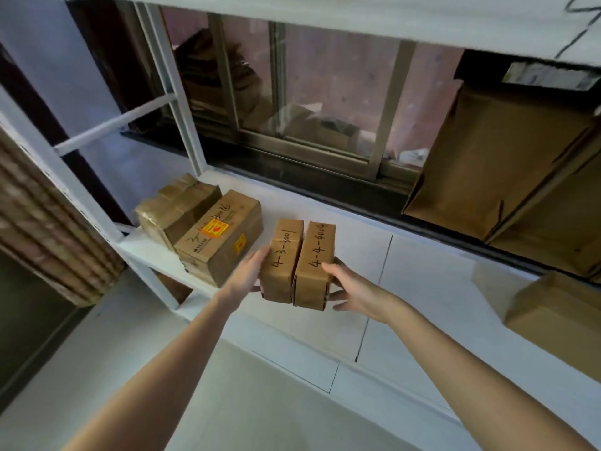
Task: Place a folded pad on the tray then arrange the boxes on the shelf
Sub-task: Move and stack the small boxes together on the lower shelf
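Boxes fill the left part of a white shelf (pixel 422 271) that runs below a sliding window (pixel 309 102). Two small cardboard boxes stand side by side, touching along their long faces: the box marked 4-3-3001 (pixel 282 255) on the left and the box marked 4-4-4004 (pixel 314 262) on the right. The left hand (pixel 248 271) lies flat against the outer left face of the 4-3-3001 box, fingers straight and pressed to the cardboard. The right hand (pixel 349 288) holds the near right corner of the 4-4-4004 box, thumb hooked on top and the other fingers spread along its right side and under the near end. The pair is squeezed between the two hands; whether the boxes rest on the shelf or are held just above it cannot be told.

Just left of them lies a larger box with an orange sticker (pixel 221 236), close to the left hand, and touching its far left side is a taped bundle of flat cardboard (pixel 177 206) by the white shelf post (pixel 182 102). At the far right stands a big open carton (pixel 497 157) against the window, and a plain box (pixel 559 314) sits on the shelf's right end, well apart from the hands
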Tool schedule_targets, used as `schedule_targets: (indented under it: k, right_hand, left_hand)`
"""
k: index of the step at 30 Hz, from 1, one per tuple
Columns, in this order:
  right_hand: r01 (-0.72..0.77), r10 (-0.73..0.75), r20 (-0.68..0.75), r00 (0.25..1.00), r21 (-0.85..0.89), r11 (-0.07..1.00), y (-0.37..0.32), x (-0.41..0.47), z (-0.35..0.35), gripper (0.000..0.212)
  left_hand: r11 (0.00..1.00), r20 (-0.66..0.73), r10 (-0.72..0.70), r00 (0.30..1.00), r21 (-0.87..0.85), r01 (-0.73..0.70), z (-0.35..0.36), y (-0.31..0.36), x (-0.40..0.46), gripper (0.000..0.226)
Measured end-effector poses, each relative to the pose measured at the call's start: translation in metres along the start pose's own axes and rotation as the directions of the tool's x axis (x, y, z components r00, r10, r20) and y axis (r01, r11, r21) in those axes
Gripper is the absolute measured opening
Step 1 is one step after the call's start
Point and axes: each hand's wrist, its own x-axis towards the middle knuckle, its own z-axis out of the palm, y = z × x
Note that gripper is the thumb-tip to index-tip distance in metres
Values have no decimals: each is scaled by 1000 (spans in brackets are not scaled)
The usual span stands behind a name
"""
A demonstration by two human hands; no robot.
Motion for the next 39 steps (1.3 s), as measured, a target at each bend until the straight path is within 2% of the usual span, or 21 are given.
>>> schedule_targets:
  k: [2, 6, 8, 11, 15, 18, 20, 23, 27, 29, 33, 39]
  right_hand:
    - [-18, 18, 2, 1000, -60, 998, 1, 17, 17, 56]
    - [-42, 40, -25, 999, -129, 991, 5, 50, 44, 58]
    - [-64, 60, -38, 997, -142, 988, 9, 67, 53, 60]
    - [-98, 93, -47, 995, -126, 987, 19, 87, 62, 64]
    - [-94, 82, -118, 990, -103, 990, 30, 110, 64, 66]
    - [-71, 62, -148, 987, -59, 996, 31, 122, 61, 58]
    - [-62, 54, -162, 985, -47, 997, 32, 129, 60, 54]
    - [-75, 63, -193, 979, -54, 996, 34, 140, 62, 48]
    - [-76, 57, -204, 977, -86, 993, 31, 150, 64, 47]
    - [-79, 56, -199, 978, -109, 991, 30, 151, 62, 50]
    - [-71, 41, -228, 973, -127, 989, 25, 140, 49, 59]
    - [-37, -22, -358, 934, -158, 987, 9, 91, -2, 60]
  left_hand:
    - [995, -41, 1, 999, 96, 2, -16, -13, 11, 32]
    - [969, 1, 38, 999, 242, -37, -31, -37, 33, 48]
    - [934, -3, 10, 1000, 358, -8, -36, -47, 44, 53]
    - [897, 11, -39, 999, 441, 30, -39, -62, 58, 57]
    - [901, 38, 25, 999, 433, -39, -41, -72, 72, 54]
    - [900, 12, 46, 999, 433, -47, -38, -71, 80, 60]
    - [883, 2, 105, 995, 461, -94, -35, -69, 82, 56]
    - [783, 3, 222, 975, 595, -181, -33, -68, 84, 60]
    - [608, 5, 332, 943, 763, -218, -34, -67, 87, 62]
    - [589, 2, 345, 939, 778, -218, -35, -65, 88, 58]
    - [613, 51, 347, 936, 743, -267, -31, -51, 83, 58]
    - [550, 167, 408, 898, 740, -388, 8, -10, 69, 60]
